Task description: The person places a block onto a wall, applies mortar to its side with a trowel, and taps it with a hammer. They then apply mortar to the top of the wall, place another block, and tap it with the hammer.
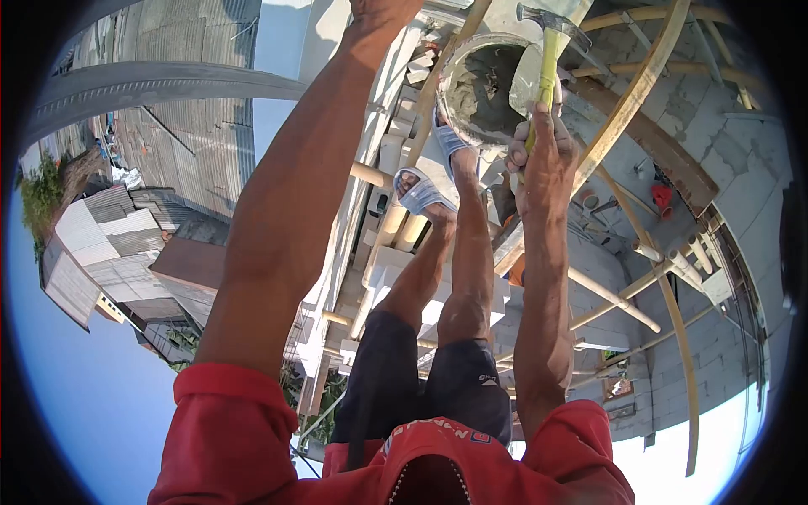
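Note:
My right hand (543, 143) is closed around the yellow-green handle of a claw hammer (549, 67), its metal head pointing away from me. Right beside the hammer is a flat pale blade (526, 77) like a trowel's; whether the same hand grips it too is hard to make out. Below these sits a round bucket (449, 94) with wet grey mortar (497, 80) in it, close to my feet. My left hand (379, 7) reaches to the top edge of the view, where its fingers are cut off.
My sandalled feet (421, 194) stand high among bamboo poles (619, 299) and timber. A long wooden beam (627, 109) runs past my right hand. A grey block wall (732, 160) rises on the right; corrugated roofs (189, 143) lie far below on the left.

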The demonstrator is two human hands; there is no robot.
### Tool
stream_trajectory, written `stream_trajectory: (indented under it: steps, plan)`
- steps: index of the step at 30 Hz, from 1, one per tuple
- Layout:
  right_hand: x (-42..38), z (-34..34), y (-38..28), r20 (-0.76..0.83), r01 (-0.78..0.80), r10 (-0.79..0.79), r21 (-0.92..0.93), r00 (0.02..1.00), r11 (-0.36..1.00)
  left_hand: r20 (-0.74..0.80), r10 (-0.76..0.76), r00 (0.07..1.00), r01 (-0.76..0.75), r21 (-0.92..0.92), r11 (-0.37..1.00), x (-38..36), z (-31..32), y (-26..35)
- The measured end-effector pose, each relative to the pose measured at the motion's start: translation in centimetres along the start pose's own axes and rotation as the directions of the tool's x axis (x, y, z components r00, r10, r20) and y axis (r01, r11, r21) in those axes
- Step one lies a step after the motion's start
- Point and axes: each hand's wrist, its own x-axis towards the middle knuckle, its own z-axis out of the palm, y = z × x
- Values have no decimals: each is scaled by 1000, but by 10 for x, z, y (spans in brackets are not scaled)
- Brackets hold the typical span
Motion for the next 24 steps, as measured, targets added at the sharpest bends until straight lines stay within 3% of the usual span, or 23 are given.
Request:
stream_trajectory:
  steps: [6,14,24]
  plan:
    - [26,24,3,-31,-9,13,140,999,990,167,-8,986,-22,178,984,28,-7,-4]
    - [56,61,7,-85,5,7,132,996,991,204,-4,979,-49,257,965,45,-6,-2]
    - [61,54,2,32,-112,107,245,994,963,183,17,983,-71,295,953,57,2,8]
